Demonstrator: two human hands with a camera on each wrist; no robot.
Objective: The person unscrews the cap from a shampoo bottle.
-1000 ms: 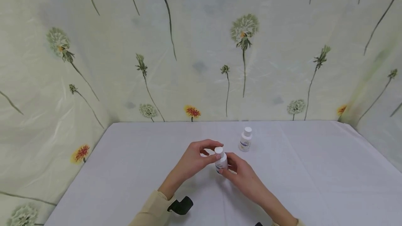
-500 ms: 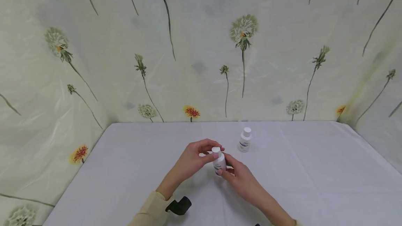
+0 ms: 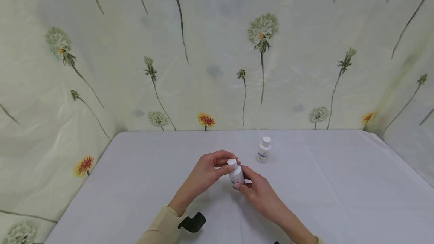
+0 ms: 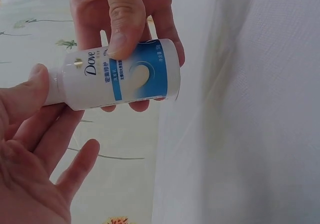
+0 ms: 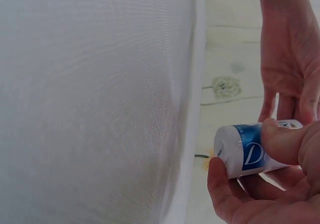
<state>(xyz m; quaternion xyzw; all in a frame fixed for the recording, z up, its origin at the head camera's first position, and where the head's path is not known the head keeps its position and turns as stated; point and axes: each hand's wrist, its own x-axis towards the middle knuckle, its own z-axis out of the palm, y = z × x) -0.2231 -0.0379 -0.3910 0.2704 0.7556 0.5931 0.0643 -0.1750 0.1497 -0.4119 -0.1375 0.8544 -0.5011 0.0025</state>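
A small white Dove bottle point(image 3: 236, 176) with a blue label is held between both hands, tilted a little to the left and above the table in the wrist views. My left hand point(image 3: 207, 172) pinches its white cap point(image 4: 53, 87) between thumb and fingers, the little finger standing free. My right hand point(image 3: 259, 189) grips the bottle's body, its thumb point(image 4: 122, 32) across the label and the fingers behind. In the right wrist view, the base of the bottle point(image 5: 252, 149) faces the camera. A second white bottle point(image 3: 263, 150) of the same shape stands upright on the table, behind and right of the hands.
A white cloth covers the table point(image 3: 322, 191). Behind its far edge and along both sides hangs a pale curtain point(image 3: 217, 48) printed with dandelions. A black strap piece point(image 3: 193, 222) juts from the left wrist.
The held bottle and both hands have shifted slightly left, and the bottle leans a bit more. The grips on cap and body stay the same. The second bottle has not moved.
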